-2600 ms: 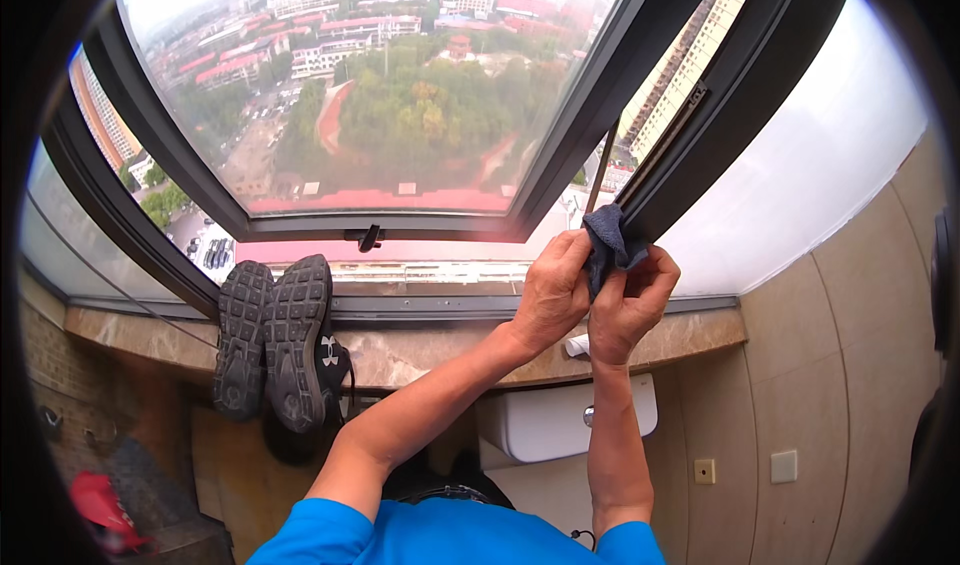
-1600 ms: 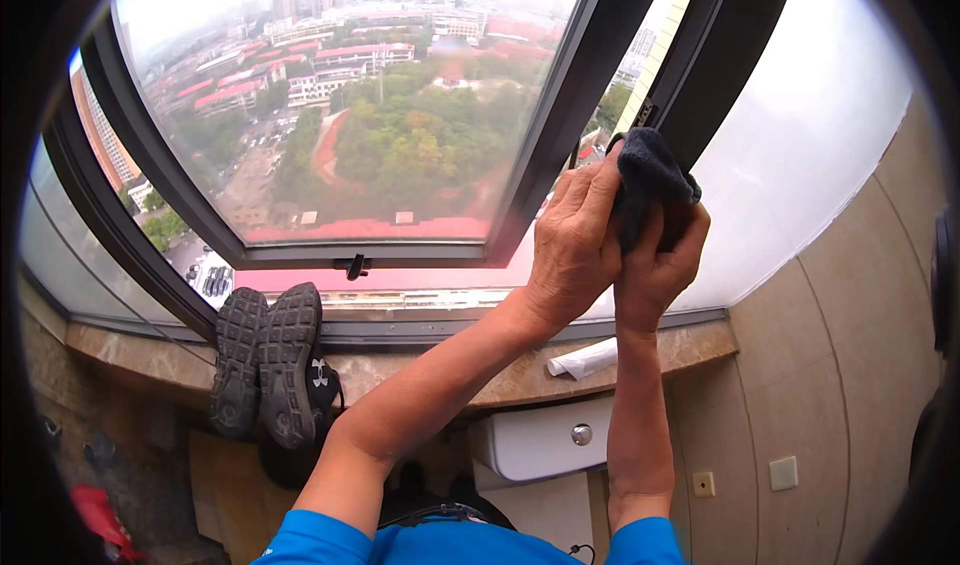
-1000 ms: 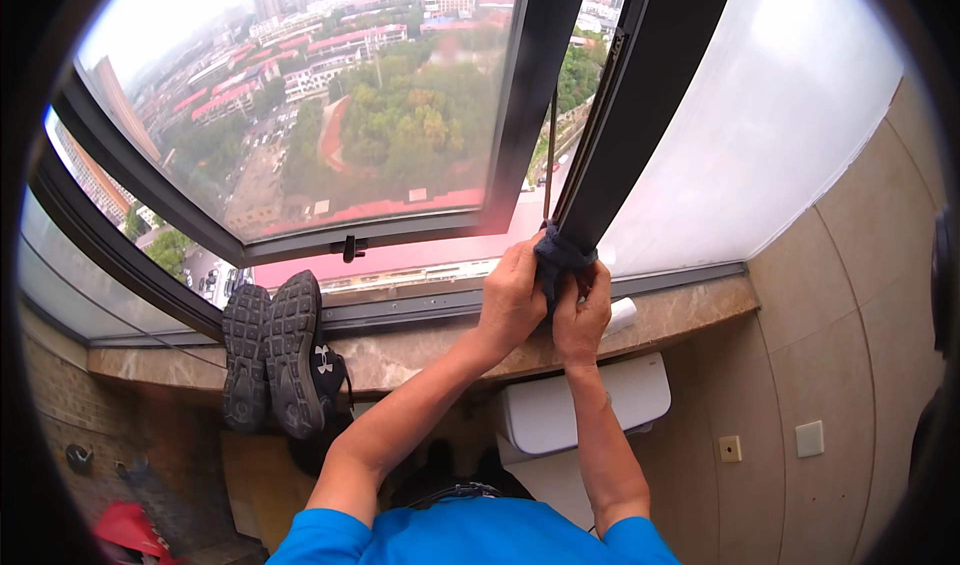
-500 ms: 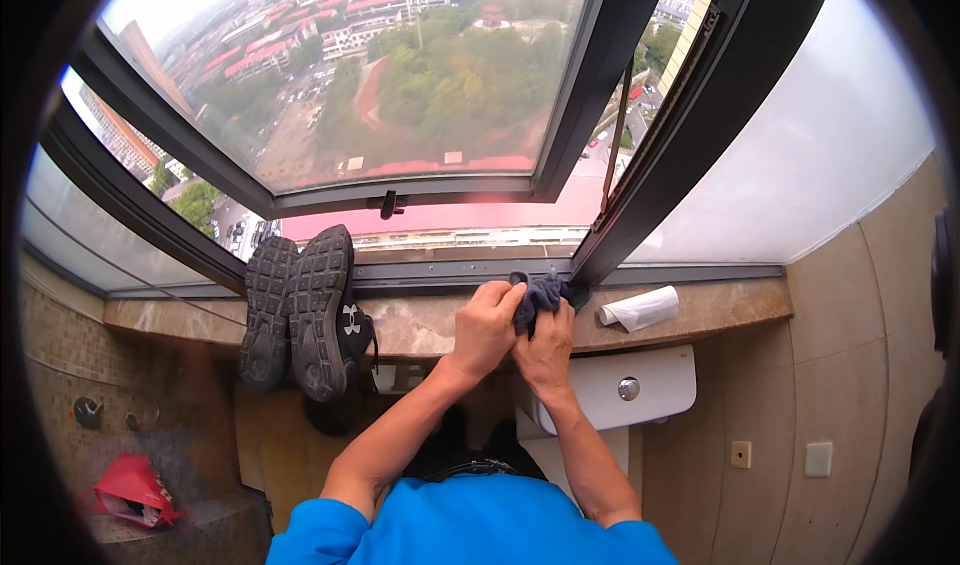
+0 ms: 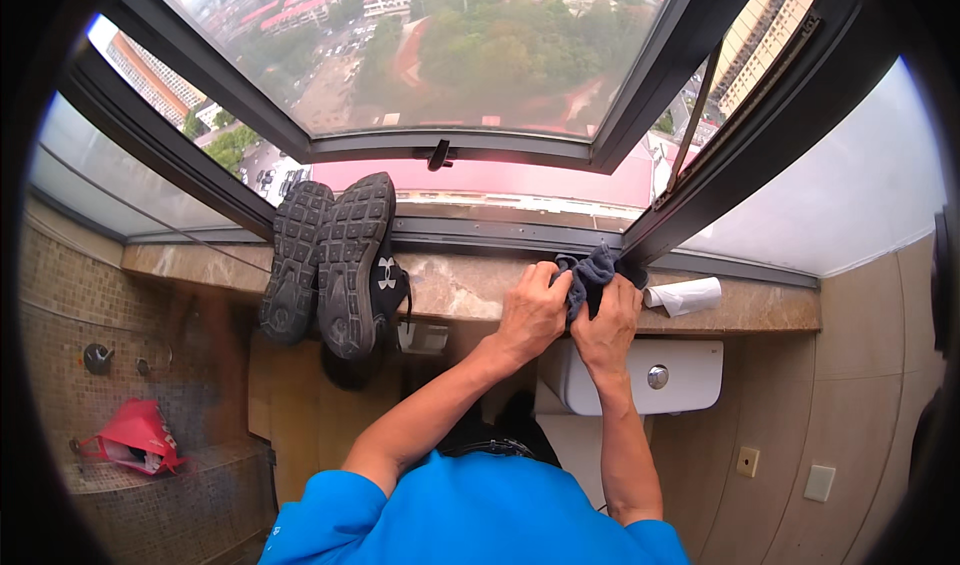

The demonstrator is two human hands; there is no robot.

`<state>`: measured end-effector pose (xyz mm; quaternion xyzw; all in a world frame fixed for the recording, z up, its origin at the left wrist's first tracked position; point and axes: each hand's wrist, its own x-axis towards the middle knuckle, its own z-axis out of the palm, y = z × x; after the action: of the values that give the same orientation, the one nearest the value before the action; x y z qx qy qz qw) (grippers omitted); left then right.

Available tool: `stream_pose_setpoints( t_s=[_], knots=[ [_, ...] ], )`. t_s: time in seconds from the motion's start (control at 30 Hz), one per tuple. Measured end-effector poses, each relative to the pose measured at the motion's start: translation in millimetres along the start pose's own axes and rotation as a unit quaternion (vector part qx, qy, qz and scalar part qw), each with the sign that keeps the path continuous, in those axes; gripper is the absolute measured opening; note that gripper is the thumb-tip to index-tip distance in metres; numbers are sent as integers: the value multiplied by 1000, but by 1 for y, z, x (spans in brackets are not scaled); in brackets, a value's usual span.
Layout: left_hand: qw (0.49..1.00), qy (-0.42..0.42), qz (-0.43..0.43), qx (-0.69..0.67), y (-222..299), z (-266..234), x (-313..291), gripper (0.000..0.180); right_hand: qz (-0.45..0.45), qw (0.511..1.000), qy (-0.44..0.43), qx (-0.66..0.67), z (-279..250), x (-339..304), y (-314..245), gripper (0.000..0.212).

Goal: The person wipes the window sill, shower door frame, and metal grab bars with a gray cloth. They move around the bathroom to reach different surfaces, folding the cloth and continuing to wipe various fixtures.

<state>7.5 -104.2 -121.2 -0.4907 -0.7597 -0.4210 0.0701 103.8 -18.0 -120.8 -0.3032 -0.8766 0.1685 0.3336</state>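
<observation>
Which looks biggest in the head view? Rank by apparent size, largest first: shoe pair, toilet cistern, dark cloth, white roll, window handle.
1. Shoe pair
2. Toilet cistern
3. Dark cloth and white roll: too close to rank; the cloth is partly hidden
4. Window handle

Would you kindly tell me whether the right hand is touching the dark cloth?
Touching: the head view shows the right hand right against the bunched dark cloth, with no gap between them.

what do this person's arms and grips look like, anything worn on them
Short bright blue sleeves, with small pale marks on the left one's outer edge, leave the left forearm and right forearm bare. The left grip and right grip are ungloved; no watch is visible.
</observation>
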Motion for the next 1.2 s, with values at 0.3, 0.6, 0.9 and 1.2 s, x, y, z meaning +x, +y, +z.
stream_pose_setpoints(
  t_s=[0.3,0.6,0.9,1.2],
  knots=[
    [983,90,-106,120,-40,-75,-35,30,-147,980,-69,119,46,-7,-73,31],
    [994,34,-53,94,-19,-57,-54,14,-96,988,-27,120,19,-36,-56,21],
    [996,66,-5,-58,16,3,-68,36,275,847,69,450,29,-99,23,22],
    [899,190,-358,-169,-45,-19,-135,22,372,702,-38,607,91,-105,-40,27]
  ],
)
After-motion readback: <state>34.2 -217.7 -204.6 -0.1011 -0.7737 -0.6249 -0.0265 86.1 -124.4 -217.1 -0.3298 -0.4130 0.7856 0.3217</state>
